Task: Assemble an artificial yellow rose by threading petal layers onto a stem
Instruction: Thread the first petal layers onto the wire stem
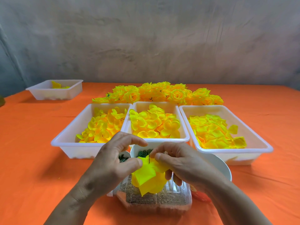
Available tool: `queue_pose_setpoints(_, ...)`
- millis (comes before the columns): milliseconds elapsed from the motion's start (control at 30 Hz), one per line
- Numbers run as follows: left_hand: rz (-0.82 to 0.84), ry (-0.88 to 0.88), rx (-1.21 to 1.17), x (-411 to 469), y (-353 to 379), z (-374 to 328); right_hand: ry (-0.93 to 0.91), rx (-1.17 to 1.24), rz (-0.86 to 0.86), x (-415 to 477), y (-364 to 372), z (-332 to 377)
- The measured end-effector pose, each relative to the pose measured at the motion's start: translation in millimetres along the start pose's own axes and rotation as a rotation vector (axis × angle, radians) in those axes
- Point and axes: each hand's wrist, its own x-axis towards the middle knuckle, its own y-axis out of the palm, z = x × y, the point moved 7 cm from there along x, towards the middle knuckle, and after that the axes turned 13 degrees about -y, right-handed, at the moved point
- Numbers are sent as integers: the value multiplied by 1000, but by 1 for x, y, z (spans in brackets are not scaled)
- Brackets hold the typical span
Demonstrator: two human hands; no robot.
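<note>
Only the tip of the stem showed; petal layers and my right grip hid the rest. My left grip half covered a small cup. Near the front edge of the worktop, I couldn't identify a red thing.

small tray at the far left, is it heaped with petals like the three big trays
No, only a few yellow petals show in the small tray, and most of its visible inside is plain white.

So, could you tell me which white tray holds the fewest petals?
The tray standing alone at the far left: just a few petals, while the three trays side by side hold many.
</note>
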Motion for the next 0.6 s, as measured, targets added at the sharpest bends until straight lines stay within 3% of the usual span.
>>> queue_pose_setpoints(400,-62,-77,72,13,13,10,-23,-187,27,-13,3,5)
queue_pose_setpoints(600,-11,-143,160,19,19,27,-40,-349,31,-14,3,2)
